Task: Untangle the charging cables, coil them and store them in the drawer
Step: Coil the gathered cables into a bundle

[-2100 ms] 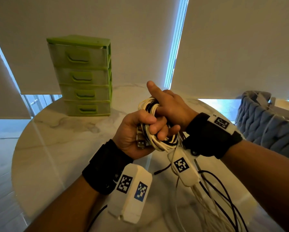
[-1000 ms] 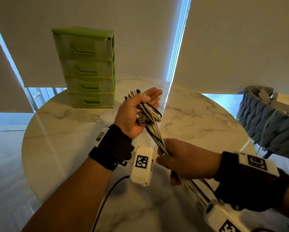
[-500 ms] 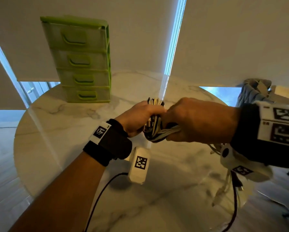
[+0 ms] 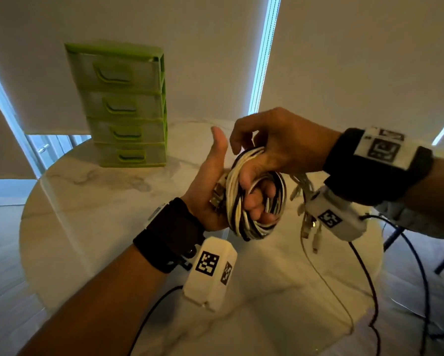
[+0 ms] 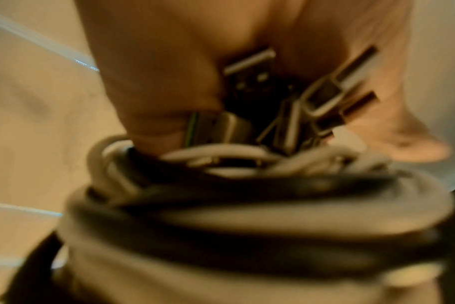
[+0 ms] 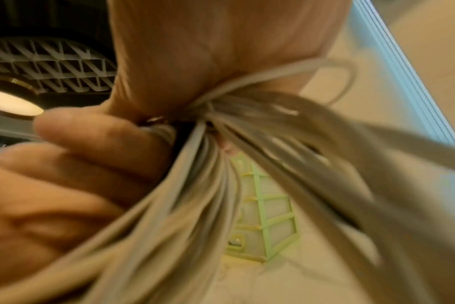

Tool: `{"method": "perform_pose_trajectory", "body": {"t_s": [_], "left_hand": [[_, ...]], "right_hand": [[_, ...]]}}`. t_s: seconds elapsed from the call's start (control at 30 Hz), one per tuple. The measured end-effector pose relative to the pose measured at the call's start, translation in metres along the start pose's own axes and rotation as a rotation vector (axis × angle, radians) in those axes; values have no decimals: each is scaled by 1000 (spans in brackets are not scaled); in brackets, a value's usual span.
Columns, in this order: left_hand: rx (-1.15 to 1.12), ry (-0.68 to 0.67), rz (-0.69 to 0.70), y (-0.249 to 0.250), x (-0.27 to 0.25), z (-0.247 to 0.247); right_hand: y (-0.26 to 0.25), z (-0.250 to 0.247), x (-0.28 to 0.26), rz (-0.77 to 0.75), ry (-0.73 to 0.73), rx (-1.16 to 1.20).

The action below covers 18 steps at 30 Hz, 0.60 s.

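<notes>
**Coiling in progress: last turns of the cable bundle**

Presently the left hand (image 4: 210, 191) carries the coil of charging cables (image 4: 257, 194) wound round its fingers, which curl through the loop; the thumb stands up free at 12 o'clock of the palm. USB plugs (image 5: 249, 67) lie against the palm, at 9 o'clock of the coil in the head view. The right hand (image 4: 282, 142) sits at 1 o'clock of the coil, fingers and thumb curled round the running strands. The coil is in mid-air above the marble table (image 4: 254, 291). The green drawer unit (image 4: 123, 106) stands well apart at 10 o'clock, near the table's far edge.

Judgement, step in hand: lay the remaining loose ends (image 4: 311, 227), which hang at 4 o'clock, onto the coil. To do it well:
- keep the strands together and flat, each turn beside the last;
- keep light tension from the right hand, so that turns do not spring off;
- hold the plugs pinned under the left thumb;
- tuck the tail connectors last, then slide the fingers out without collapsing the loop.

Counts:
- coil: one, of white and black strands mixed; number of separate cables cannot be told.
- plugs in left palm: at least three (left wrist view, blurred).
- hanging connectors: several, exact number not countable.
- drawers: four, all closed.
</notes>
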State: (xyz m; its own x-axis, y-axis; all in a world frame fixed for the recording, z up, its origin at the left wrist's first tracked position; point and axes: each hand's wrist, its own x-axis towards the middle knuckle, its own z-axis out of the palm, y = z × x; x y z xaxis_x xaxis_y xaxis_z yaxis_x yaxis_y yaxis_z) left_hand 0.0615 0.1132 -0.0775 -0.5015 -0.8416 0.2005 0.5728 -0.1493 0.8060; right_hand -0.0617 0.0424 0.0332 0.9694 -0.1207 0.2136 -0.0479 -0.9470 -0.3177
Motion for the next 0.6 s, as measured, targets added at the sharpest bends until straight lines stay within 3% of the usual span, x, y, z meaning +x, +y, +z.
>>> {"method": "perform_pose_trajectory", "body": {"t_s": [0.13,0.3,0.47,0.6], "left_hand": [[7,-123,19,-1,-7,-1],[-14,-109,96,1,-13,0],[-68,-96,170,3,-13,2],[66,-3,173,5,-15,2]], "right_hand": [[8,18,0,40,44,145],[5,24,4,128,-61,254],[2,25,13,116,6,299],[0,30,15,290,98,318]]}}
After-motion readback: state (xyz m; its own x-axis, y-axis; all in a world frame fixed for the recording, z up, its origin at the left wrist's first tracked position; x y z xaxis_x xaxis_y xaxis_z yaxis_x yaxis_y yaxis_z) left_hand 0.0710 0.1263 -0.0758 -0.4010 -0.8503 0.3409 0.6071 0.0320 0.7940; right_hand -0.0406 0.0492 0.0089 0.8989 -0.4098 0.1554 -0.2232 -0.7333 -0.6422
